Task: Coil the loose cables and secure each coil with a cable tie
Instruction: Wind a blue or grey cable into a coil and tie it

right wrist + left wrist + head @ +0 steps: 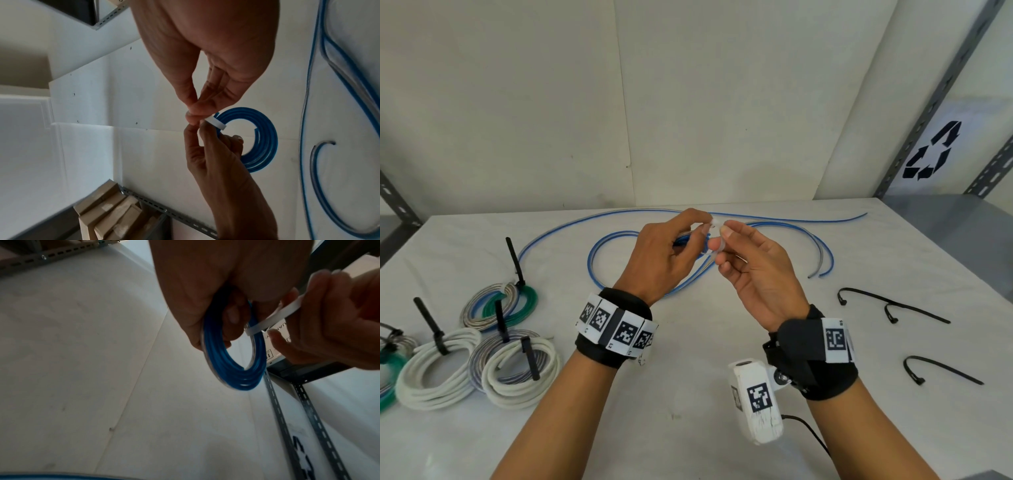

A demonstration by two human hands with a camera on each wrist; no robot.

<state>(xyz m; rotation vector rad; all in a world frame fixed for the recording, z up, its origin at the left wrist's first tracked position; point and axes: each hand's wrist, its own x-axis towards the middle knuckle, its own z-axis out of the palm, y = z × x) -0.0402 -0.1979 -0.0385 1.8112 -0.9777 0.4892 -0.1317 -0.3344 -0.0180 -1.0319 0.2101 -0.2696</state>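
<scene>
My left hand [702,229] holds a small blue cable coil [216,356] above the table, with its fingers curled through the ring. A white cable tie [273,318] wraps around one side of the coil [265,138]. My right hand [722,241] pinches the tie [216,122] between thumb and forefinger, close against my left fingertips. In the head view the coil [688,240] is mostly hidden behind my left hand, and only a bit of the tie [717,224] shows. Loose blue cables [619,219] lie spread over the back of the table.
Several tied coils sit at the left: a green and blue one [510,301] and white ones [434,370]. Three black cable ties [893,305] lie at the right. A slotted metal rack post [941,89] stands at the back right, with cardboard boxes [111,216] on a shelf.
</scene>
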